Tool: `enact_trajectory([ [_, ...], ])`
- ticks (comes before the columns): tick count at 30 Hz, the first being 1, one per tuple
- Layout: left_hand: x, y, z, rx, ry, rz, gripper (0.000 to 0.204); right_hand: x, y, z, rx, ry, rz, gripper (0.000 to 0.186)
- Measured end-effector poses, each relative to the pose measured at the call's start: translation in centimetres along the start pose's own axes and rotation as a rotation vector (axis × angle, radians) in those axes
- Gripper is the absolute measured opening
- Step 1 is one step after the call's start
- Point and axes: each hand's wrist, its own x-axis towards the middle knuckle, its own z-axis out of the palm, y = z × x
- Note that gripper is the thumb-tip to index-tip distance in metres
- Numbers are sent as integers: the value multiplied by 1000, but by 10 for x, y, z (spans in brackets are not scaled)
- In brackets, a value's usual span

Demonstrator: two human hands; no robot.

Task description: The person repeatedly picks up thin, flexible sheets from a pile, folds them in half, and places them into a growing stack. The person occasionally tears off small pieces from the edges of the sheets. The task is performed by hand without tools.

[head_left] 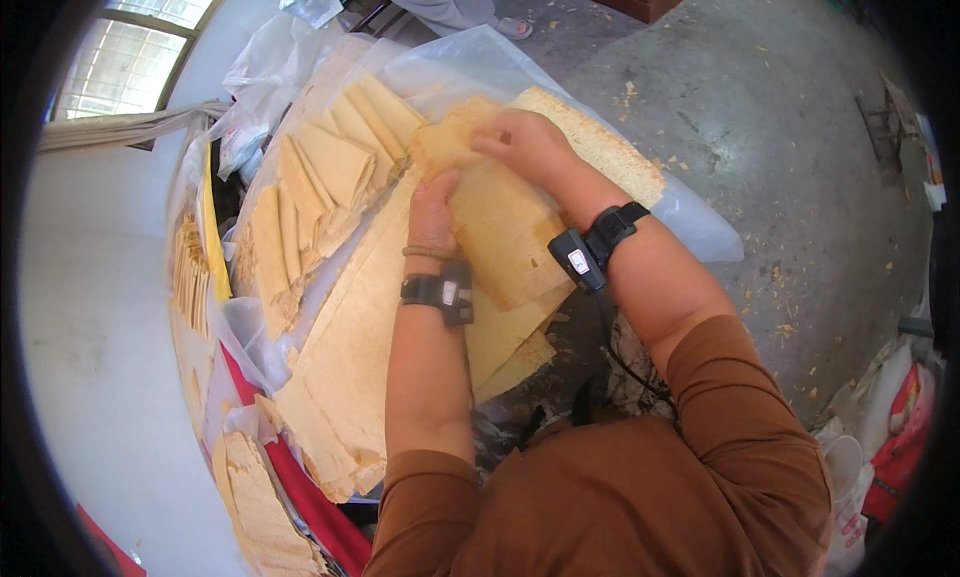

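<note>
A thin, translucent tan sheet (505, 232) with a browner, crinkled far end is held up between my two hands. My left hand (433, 214) is closed on its left edge, thumb on top. Higher on the same sheet, my right hand (532, 149) pinches it near the far end, fingertips bent inward. Below and to the left lies a pile of large flat tan sheets (355, 312). Folded tan sheets (325, 167) overlap in rows left of my left hand. Beyond my right hand is a thick stack with a rough, pale edge (595, 142).
Clear plastic sheeting (480, 57) lies under the piles. More folded sheets (262, 507) sit by a red strip (318, 477) at lower left. A white wall (110, 327) bounds the left. Crumbs dot the grey floor (780, 167). A person's legs (430, 2) show at the far side.
</note>
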Motion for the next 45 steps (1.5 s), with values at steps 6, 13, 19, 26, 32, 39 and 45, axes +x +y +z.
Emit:
enact_trajectory([
  [6,0,0,4,-68,1,0,35,1,4,2,-197,25,-171,28],
  [13,2,0,4,-158,-53,-35,34,5,2,0,-271,-12,-164,26],
  [19,2,-3,3,-135,-12,-11,36,-1,-2,2,-91,146,-216,29],
  [26,-2,0,6,-62,49,-17,36,8,5,-3,-129,-71,-118,27],
  [32,-4,3,7,-79,42,-15,39,8,0,-5,-100,-93,-110,27],
  [39,-8,5,14,-114,4,9,36,2,2,2,-160,23,-108,29],
  [45,-13,17,14,-27,127,-39,33,3,4,7,-148,87,-8,29],
])
